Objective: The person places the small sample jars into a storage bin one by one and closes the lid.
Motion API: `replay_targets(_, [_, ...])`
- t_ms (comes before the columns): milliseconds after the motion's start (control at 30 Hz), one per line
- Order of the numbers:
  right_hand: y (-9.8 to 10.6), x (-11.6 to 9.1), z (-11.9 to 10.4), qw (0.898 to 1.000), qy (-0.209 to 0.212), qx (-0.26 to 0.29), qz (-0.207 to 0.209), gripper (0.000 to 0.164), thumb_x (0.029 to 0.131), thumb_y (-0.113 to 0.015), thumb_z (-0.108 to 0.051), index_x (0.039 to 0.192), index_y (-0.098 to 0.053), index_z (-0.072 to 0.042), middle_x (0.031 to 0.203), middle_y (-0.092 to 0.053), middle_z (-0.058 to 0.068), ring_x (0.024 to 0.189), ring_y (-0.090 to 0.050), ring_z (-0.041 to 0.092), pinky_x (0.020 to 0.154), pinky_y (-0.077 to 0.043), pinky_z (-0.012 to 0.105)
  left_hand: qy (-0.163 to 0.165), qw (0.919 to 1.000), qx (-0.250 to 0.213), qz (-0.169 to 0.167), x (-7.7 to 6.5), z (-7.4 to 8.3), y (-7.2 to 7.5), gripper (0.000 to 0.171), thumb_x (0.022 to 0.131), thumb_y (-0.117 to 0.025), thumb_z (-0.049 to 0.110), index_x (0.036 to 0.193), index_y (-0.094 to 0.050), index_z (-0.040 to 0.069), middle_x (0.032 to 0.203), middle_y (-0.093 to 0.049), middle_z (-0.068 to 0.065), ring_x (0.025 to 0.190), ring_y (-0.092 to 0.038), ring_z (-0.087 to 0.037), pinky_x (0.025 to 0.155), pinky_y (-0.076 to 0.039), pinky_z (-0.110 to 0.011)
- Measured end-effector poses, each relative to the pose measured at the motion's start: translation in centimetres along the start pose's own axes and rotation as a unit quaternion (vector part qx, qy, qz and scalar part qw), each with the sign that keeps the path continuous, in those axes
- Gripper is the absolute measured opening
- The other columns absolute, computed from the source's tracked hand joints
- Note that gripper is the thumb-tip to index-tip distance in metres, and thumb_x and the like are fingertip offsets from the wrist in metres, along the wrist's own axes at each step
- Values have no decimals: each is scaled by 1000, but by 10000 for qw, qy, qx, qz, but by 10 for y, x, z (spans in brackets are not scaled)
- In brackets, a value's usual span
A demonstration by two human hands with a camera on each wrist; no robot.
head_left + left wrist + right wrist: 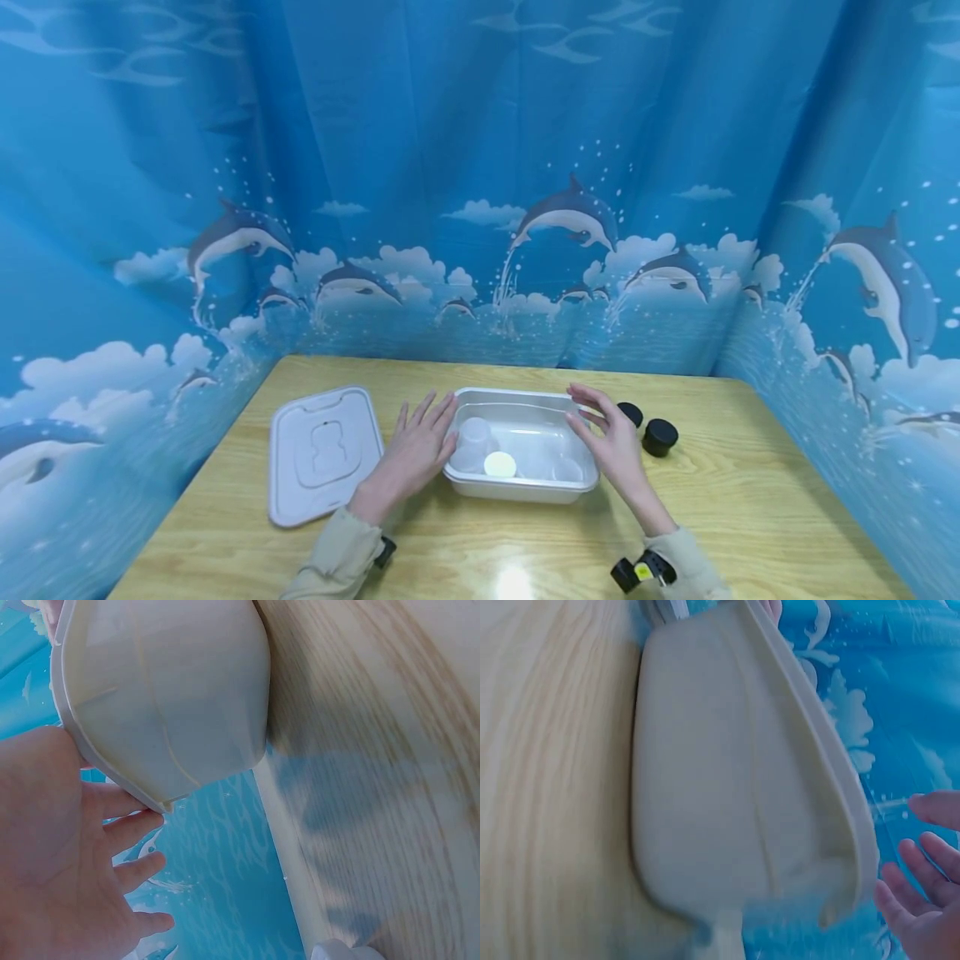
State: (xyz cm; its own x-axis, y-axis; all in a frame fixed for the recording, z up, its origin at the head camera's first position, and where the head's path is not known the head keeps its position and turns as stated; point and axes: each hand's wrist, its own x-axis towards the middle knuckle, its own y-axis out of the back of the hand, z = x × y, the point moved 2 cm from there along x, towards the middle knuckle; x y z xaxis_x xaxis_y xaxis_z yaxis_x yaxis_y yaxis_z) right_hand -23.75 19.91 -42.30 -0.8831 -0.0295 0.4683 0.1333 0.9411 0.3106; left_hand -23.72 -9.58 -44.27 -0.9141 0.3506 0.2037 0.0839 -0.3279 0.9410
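A white rectangular box (521, 492) stands on the table without its lid. Inside it lie a translucent cup (474, 435), a round white piece (499, 464) and a clear round piece (567, 471). My left hand (422, 442) is at the box's left end, fingers spread and straight; in the left wrist view the fingers reach along the rim (101, 761). Over at the right end, my right hand (611, 437) is raised with fingers apart and slightly bent. In the right wrist view its fingers (930, 862) are beside the rim (859, 802), gripping nothing.
The pale lid (326, 454) lies flat on the table (750, 500) to the left. Two black round things (661, 437) stand right of the box, one partly behind my right hand. A blue dolphin-print curtain (450, 167) hangs behind and at both sides.
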Motion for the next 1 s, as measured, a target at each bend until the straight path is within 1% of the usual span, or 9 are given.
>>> replay_targets(233, [29,-12,17,9974,-380,-479,379,46,91,-74,-2,134,-60,2,135,-62,20,123,-57,31,99,-50,15,-35,10000,15,24,-1,1,0,58,108,-44,33,158,-33,6,165,-30,-9,154,-19,-36,123,-8,-64])
replay_targets(400, [47,-19,35,9894,-874,-963,645,49,89,-76,-2,134,-59,3,135,-62,22,122,-56,28,100,-46,9,-30,10000,2,23,-1,1,0,58,108,-44,33,158,-33,6,165,-30,-9,154,-18,-36,123,-8,-64])
replay_targets(467, [52,-22,40,9875,-1010,-1025,645,50,89,-76,-2,135,-58,5,135,-60,24,124,-56,31,99,-44,8,-28,10000,-2,34,0,0,0,57,108,-44,33,158,-33,7,165,-29,-9,154,-18,-36,123,-8,-64])
replay_targets(533, [56,-24,45,9854,-1142,-1135,550,52,89,-76,-3,136,-56,6,136,-58,27,125,-55,35,102,-47,15,-31,10000,1,34,0,0,0,58,108,-44,33,158,-33,7,165,-29,-9,154,-18,-36,123,-8,-64])
replay_targets(600, [58,-26,50,9824,-1277,-1300,421,54,88,-77,-1,136,-55,7,136,-57,28,125,-56,39,105,-50,29,-47,10000,-7,44,-1,0,0,58,108,-45,33,158,-33,7,165,-30,-9,154,-19,-36,123,-8,-64])
replay_targets(700, [60,-27,57,9787,-1475,-1419,173,55,87,-77,1,136,-53,10,136,-56,31,124,-56,44,106,-49,49,-45,10000,4,26,-1,0,1,58,108,-44,33,158,-33,7,165,-29,-9,154,-19,-36,123,-8,-64])
replay_targets(733, [60,-27,59,9780,-1542,-1398,103,56,87,-77,2,136,-53,12,136,-55,32,123,-56,45,105,-49,50,-37,10000,13,20,-1,0,1,58,108,-44,33,158,-33,7,165,-29,-8,154,-19,-36,123,-8,-64])
replay_targets(900, [58,-26,65,9753,-1842,-1216,-89,56,84,-79,5,133,-53,15,132,-56,35,121,-58,44,95,-57,28,-4,10000,57,-5,-1,0,0,58,108,-44,34,159,-32,8,165,-28,-8,154,-18,-35,123,-8,-63])
replay_targets(1000, [57,-25,67,9720,-1938,-1316,-160,57,82,-81,3,132,-53,15,128,-58,37,117,-61,44,85,-55,16,-3,10000,73,-12,0,0,0,58,108,-44,34,159,-32,8,165,-29,-7,154,-18,-35,123,-8,-63])
